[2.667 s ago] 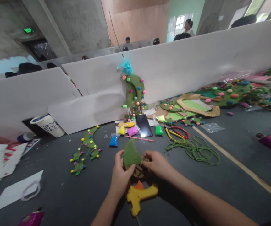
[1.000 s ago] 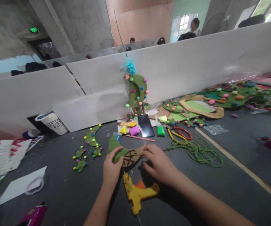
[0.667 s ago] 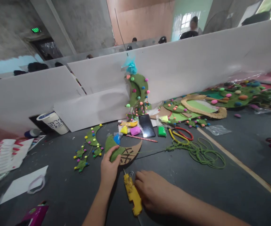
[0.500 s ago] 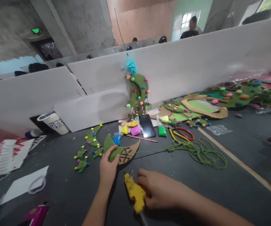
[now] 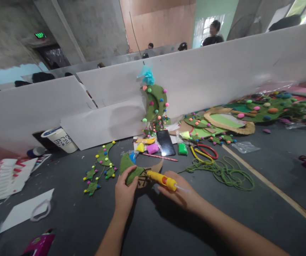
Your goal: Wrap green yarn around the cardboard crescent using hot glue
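Note:
My left hand (image 5: 126,186) grips a cardboard crescent (image 5: 157,170) by its left half, which green yarn (image 5: 127,163) covers; bare brown cardboard with dark marks shows on the right half. In my right hand (image 5: 178,193) is a yellow hot glue gun (image 5: 162,179), its nozzle pointing left at the edge where the yarn ends. A clear glue stick (image 5: 182,189) appears to stick out of its back end. Whether the nozzle touches the cardboard, I cannot tell. A loose heap of green yarn (image 5: 227,174) lies to the right on the dark table.
A finished green crescent with stars (image 5: 105,154) lies at left; another crescent (image 5: 155,103) stands against the white partition (image 5: 208,71). Behind my hands are a phone (image 5: 165,143), bagged clay (image 5: 182,149), red-and-yellow-handled pliers (image 5: 205,153) and a pencil (image 5: 160,156). A paper cup (image 5: 59,139) stands back left.
My right hand has raised the glue gun from near the table and turned its nozzle left, over the crescent. My left hand and the crescent have shifted slightly right.

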Demonstrator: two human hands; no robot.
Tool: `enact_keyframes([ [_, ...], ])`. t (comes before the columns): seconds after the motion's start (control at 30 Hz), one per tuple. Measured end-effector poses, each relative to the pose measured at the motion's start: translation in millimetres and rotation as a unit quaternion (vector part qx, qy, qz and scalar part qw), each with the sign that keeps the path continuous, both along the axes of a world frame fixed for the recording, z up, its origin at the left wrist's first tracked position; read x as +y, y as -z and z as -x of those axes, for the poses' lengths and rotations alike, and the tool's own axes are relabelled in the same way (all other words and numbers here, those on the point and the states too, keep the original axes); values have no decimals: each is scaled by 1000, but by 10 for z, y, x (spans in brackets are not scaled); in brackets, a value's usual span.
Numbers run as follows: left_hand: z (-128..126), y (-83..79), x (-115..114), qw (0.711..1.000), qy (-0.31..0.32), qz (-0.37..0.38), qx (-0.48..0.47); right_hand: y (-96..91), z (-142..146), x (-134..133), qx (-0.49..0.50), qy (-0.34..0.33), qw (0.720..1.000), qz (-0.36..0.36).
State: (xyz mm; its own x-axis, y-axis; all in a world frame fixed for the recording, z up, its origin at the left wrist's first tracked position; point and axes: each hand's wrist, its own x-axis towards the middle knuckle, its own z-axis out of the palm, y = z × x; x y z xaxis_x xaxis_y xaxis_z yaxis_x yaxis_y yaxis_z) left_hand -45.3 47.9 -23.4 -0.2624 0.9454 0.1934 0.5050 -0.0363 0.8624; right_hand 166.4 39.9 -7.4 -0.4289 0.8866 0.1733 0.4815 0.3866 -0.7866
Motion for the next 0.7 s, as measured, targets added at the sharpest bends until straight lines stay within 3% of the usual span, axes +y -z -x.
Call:
enact_keyframes([
  [0.17,-31,-18,-5,1000,2,-7,1,101,21,3,-13,6,1000,-17],
  [0.43,-56,-12,-36,1000,5,-2,2,88,82,-32,43,2,997,-67],
  [0.7,-66,-3,-22,1000,3,-7,-1,110,92,-51,74,3,996,-44],
])
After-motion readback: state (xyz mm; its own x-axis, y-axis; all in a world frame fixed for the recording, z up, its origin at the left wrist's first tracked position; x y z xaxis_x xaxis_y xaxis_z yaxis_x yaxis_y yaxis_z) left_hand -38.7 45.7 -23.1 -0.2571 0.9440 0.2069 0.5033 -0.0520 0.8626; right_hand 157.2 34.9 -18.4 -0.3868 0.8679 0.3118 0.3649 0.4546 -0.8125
